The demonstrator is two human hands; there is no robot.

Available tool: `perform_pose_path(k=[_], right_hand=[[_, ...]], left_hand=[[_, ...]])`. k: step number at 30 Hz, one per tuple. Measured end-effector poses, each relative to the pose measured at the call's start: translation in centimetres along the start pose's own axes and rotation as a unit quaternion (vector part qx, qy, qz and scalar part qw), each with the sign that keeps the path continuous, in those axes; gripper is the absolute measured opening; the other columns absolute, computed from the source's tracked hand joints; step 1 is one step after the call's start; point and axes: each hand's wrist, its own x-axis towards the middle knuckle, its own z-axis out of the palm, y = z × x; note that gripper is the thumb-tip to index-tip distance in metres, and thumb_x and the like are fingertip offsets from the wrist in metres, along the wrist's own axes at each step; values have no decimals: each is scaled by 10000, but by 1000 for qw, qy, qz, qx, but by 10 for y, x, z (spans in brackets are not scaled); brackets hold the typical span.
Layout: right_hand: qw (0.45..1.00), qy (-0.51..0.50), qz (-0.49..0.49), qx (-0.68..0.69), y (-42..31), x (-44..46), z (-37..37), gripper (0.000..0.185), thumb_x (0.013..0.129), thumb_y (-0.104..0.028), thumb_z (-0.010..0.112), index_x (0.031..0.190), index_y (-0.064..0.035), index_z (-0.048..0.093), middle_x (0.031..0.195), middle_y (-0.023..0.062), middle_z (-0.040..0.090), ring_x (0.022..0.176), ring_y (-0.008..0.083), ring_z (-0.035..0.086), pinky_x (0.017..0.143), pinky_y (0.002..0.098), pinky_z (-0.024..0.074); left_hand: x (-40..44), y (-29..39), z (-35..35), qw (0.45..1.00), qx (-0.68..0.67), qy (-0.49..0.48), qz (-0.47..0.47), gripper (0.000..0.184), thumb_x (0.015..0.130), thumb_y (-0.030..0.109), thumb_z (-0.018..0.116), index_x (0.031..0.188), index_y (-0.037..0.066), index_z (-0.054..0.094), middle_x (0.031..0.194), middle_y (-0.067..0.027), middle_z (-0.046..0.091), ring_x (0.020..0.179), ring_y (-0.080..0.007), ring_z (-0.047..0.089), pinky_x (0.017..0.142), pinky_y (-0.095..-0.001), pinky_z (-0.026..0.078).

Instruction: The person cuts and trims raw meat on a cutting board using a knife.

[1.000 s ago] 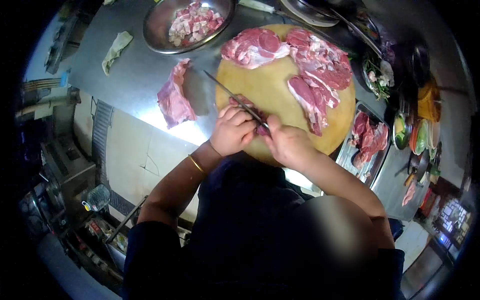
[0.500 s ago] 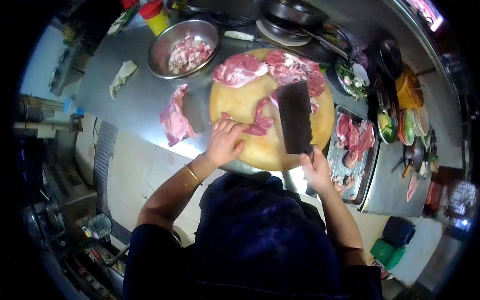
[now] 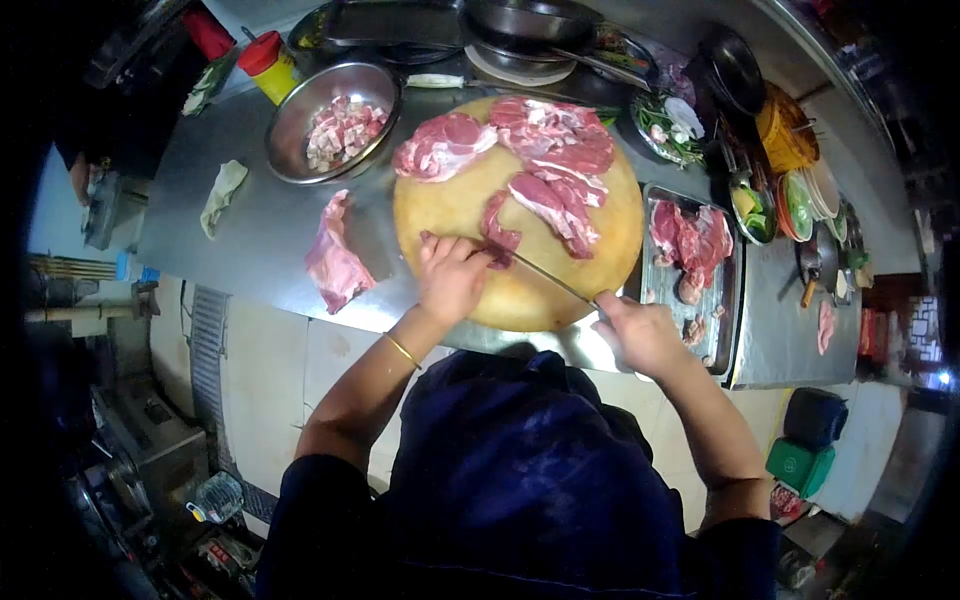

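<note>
My left hand (image 3: 451, 278) presses down on a small strip of red meat (image 3: 499, 222) near the front left of the round cutting board (image 3: 530, 300). The cleaver (image 3: 555, 280) is held edge-on by my right hand (image 3: 643, 335), its blade reaching across the board to the meat beside my left fingertips. Larger cuts lie behind: a rounded piece (image 3: 445, 147) at the back left, a wide slab (image 3: 556, 140) at the back, and a long piece (image 3: 562, 210) right of the strip. Whether the blade touches the meat is hard to tell.
Left of the board lie a pale pink meat piece (image 3: 337, 258), a cloth (image 3: 221, 195) and a steel bowl (image 3: 282, 130) of cubed meat. A metal tray (image 3: 728, 300) with meat stands to the right. Pans (image 3: 530, 20) and a long-handled tool (image 3: 436, 80) are behind.
The cleaver has turned from broadside to edge-on and moved left to the meat strip. My left hand stays on the meat. The whole view has shifted.
</note>
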Motion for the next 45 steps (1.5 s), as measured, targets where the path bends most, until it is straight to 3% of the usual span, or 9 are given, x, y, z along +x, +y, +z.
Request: perform_pose_path(k=[18, 21, 23, 26, 32, 34, 35, 42, 45], right_hand=[[997, -53, -45, 29, -23, 128, 20, 327, 944, -347, 602, 1072, -50, 553, 832, 186, 706, 798, 396, 699, 702, 511, 547], [995, -93, -3, 36, -2, 107, 10, 338, 958, -356, 588, 1109, -54, 573, 875, 203, 707, 852, 393, 700, 756, 506, 547], [994, -2, 66, 90, 24, 68, 23, 364, 969, -348, 580, 1171, -45, 580, 927, 229, 702, 899, 396, 693, 800, 503, 536], [946, 0, 209, 250, 60, 21, 36, 364, 978, -341, 566, 1145, -18, 584, 917, 252, 681, 889, 421, 676, 788, 485, 518], [869, 73, 189, 452, 13, -12, 53, 307, 994, -206, 548, 1207, -17, 434, 716, 160, 589, 610, 272, 634, 607, 424, 510], [889, 19, 203, 409, -16, -4, 24, 340, 984, -196, 560, 1242, -19, 425, 749, 203, 604, 685, 351, 662, 656, 448, 515], [902, 12, 182, 392, -15, 0, 31, 268, 983, -124, 541, 1228, -44, 465, 831, 94, 571, 709, 212, 613, 672, 361, 507], [928, -27, 144, 341, -38, 26, 32, 341, 969, -211, 584, 1217, -27, 440, 930, 283, 650, 933, 489, 635, 804, 519, 496], [922, -43, 174, 344, -38, 27, 25, 340, 967, -208, 587, 1222, -35, 442, 924, 272, 655, 918, 480, 640, 777, 523, 499]], left_hand=[[1, 2, -2, 999, -3, 15, -43, 207, 723, 221, 731, 924, 169, 729, 972, 7, 656, 1041, -228, 574, 1091, -492, 310], [8, -3, -2, 999, 17, 3, -51, 234, 753, 237, 725, 969, 148, 714, 960, -34, 655, 1056, -250, 573, 1117, -519, 291], [8, -6, -6, 999, 40, 15, -27, 221, 777, 244, 718, 972, 142, 703, 952, -49, 651, 1051, -257, 580, 1119, -512, 298], [19, -19, -13, 995, 78, -50, -33, 181, 804, 262, 710, 939, 143, 693, 935, -52, 649, 1037, -256, 589, 1092, -483, 335], [61, -12, -24, 962, 35, -199, -184, 277, 883, 403, 660, 919, 129, 687, 878, -109, 709, 838, -311, 696, 805, -458, 515], [65, -13, -27, 946, 28, -235, -222, 322, 889, 438, 648, 971, 127, 669, 893, -120, 713, 840, -315, 705, 751, -467, 531], [63, -18, -28, 950, 28, -219, -222, 345, 889, 441, 652, 1023, 124, 654, 897, -121, 713, 854, -320, 704, 741, -475, 532], [22, -48, -34, 979, 44, -142, -138, 554, 791, 484, 757, 1184, 119, 616, 986, -141, 706, 894, -350, 699, 758, -463, 545], [5, -60, -57, 954, -44, -235, -179, 501, 774, 426, 784, 1136, 111, 640, 1033, -130, 692, 892, -353, 695, 743, -459, 548]])
